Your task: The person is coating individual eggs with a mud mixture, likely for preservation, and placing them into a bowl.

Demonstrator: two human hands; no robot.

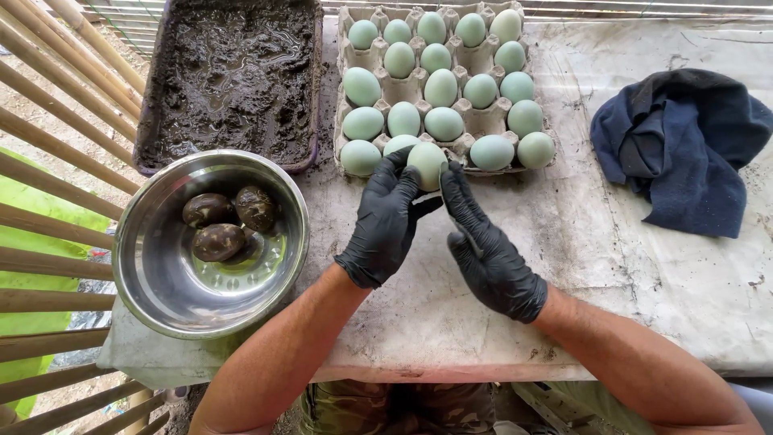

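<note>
A pale, stained counter (644,266) carries everything shown. At far left sits a dark tray (232,80) filled with wet black mud. Right of it lies a grey egg carton (475,121) holding rows of pale green eggs. At far right, well apart from the hands, lies a crumpled dark blue cloth (684,149). At near left a steel bowl (161,282) overhangs the counter edge and holds three mud-coated eggs (219,242). Bamboo slats (56,105) run along the left side. Both hands wear black gloves: the left hand (386,221) and right hand (483,246) together grip one pale green egg (427,163) at the carton's near edge.
</note>
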